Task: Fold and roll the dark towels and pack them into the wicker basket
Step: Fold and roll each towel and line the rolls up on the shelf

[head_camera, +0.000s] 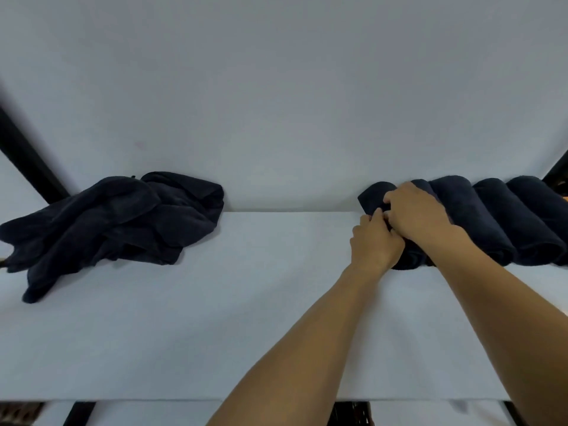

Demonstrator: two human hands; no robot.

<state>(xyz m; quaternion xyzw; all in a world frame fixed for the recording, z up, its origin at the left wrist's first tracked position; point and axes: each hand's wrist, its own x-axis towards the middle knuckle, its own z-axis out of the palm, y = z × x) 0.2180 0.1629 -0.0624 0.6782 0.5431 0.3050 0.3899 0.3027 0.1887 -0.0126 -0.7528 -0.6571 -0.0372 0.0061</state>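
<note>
Several rolled dark towels (pixel 498 216) lie side by side in a row at the right of the white table (pixel 246 318), against the back wall. Both hands are on the leftmost roll (pixel 373 195). My left hand (pixel 376 241) grips its near left side with curled fingers. My right hand (pixel 415 210) lies over its top, fingers curled into the fabric. A loose heap of unfolded dark towels (pixel 116 222) sits at the left of the table. No wicker basket can be made out in this view.
A pale wall rises straight behind the table. Black frame bars stand at the far left (pixel 27 161) and far right (pixel 556 170). A small orange edge (pixel 565 198) peeks out at the right border behind the rolls.
</note>
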